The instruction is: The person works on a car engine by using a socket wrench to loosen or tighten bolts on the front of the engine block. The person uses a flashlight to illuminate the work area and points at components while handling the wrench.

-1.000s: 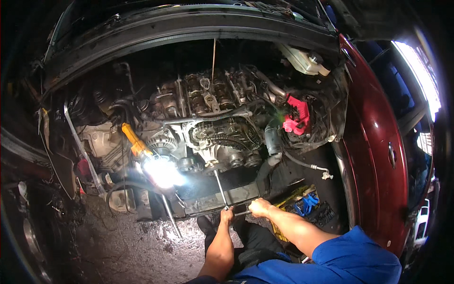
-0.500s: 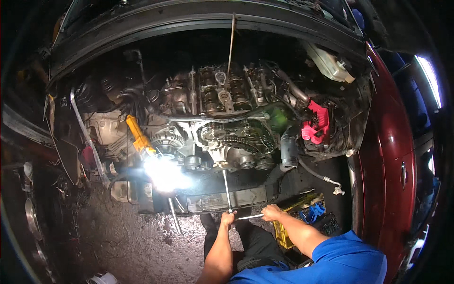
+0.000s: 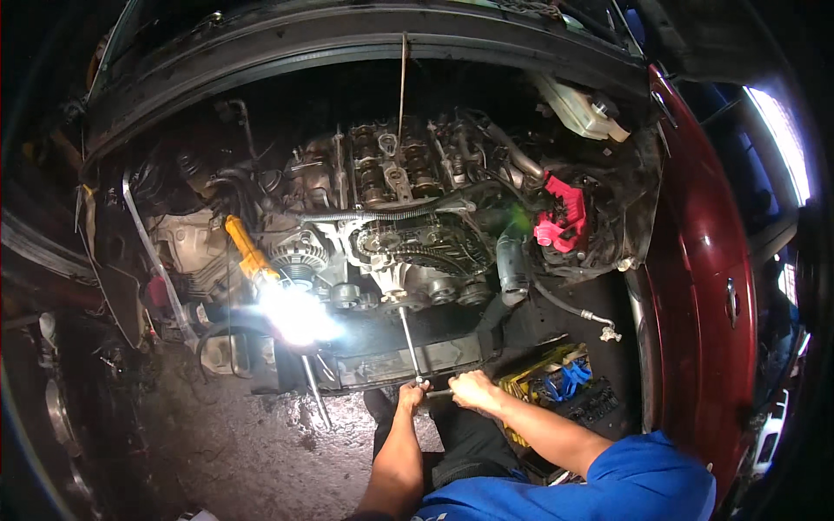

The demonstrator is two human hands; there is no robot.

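A long shiny extension bar (image 3: 409,343) runs from the lower front of the opened engine (image 3: 415,247) toward me. Its near end meets the handle of a socket wrench (image 3: 440,393). My left hand (image 3: 411,396) is closed around that joint. To its right, my right hand (image 3: 474,390) is wrapped round the handle's outer part, hiding its end. The bar's far end meets a pale metal bracket (image 3: 393,280) below the exposed timing chain (image 3: 443,252); the exact fitting there is too small to make out.
A lit work lamp with a yellow handle (image 3: 248,247) glares left of the bar. A black front crossmember (image 3: 356,369) lies between me and the engine. A yellow toolbox (image 3: 543,360) with a blue cloth (image 3: 569,380) sits at right, beside the red car body (image 3: 704,295).
My right hand has come left, closer to my left hand, with less of the handle showing between them. The whole view has shifted slightly, so the engine appears further left.
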